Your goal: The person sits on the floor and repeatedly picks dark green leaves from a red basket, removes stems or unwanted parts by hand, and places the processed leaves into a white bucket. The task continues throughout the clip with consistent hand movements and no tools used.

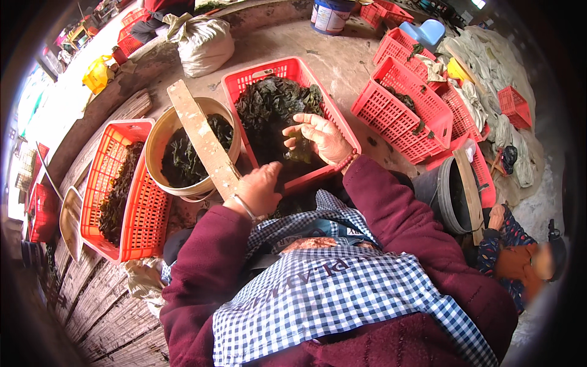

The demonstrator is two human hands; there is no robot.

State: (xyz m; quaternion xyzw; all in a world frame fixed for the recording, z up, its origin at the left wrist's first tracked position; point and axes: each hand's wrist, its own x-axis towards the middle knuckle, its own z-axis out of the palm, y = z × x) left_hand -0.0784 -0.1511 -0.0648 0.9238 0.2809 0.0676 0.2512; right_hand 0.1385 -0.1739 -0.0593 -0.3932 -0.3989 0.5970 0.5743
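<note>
My right hand (323,140) is above the near part of a red plastic crate (341,126), its fingertips spread. A translucent olive piece of seaweed (300,151) hangs at its palm, apparently gripped by the lower fingers. Dark wet seaweed (270,103) fills much of that crate. My left hand (257,188) is at the near end of a wooden plank (202,137), its fingers pointing toward the crate; its palm side is hidden. The plank lies across the rim of a cream plastic bucket (153,158), which has more dark seaweed (183,156) inside.
Left of the bucket stands an orange-red crate (144,215) of seaweed. A metal shovel (71,225) lies beyond it. A tied white sack (204,46) sits ahead. Stacked red crates (403,119) and a dark bucket (447,197) are at right, near another person (509,257).
</note>
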